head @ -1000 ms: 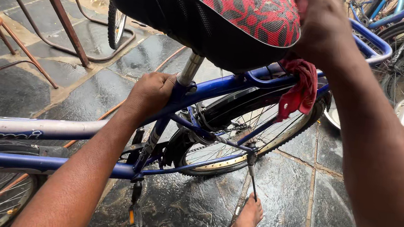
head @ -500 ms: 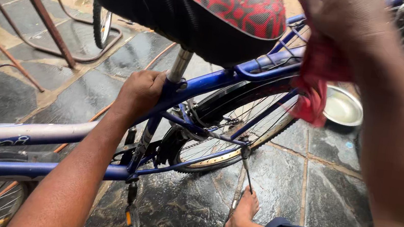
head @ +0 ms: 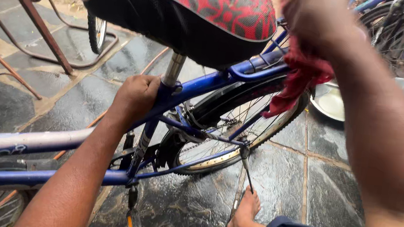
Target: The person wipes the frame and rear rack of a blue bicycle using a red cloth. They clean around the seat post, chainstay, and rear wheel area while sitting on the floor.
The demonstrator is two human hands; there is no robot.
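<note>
Honestly, looks a bit sketchy. Got the left hand [head: 134, 97] wrapped tight round the blue frame [head: 14, 139] right at the seat post joint, fingers closed all the way. Seems to be the only thing steadying the bike apart from the kickstand [head: 246, 168], so could tip sideways with a slack grip on wet paint. Worth watching the bare foot [head: 246, 214] too. Planted just beside the kickstand's tip and near the rear wheel [head: 241, 128], so could easily get pinched or scraped by a skidding stand.

Further right, got the right hand [head: 321, 20] bunched shut on a red rag [head: 298, 79], up behind the seat [head: 184, 8] and over the wheel. Hangs down close to the tyre, touching or not, can't tell. Could snag in the spokes on a turning wheel. Blurry up there, so can't make out the fingers properly.

As for the ground: dark stone slabs [head: 8, 105], wet and shiny, with pale joints. Slippery for bare feet, by the look of it. Probably an outdoor or half-open yard. Off to the left, got a rusty tube rack [head: 25, 4] and another wheel behind the seat. Over on the right, a steel bowl [head: 329, 101] on the floor just past the wheel, then more parked bikes [head: 403, 25] crowded close.
</note>
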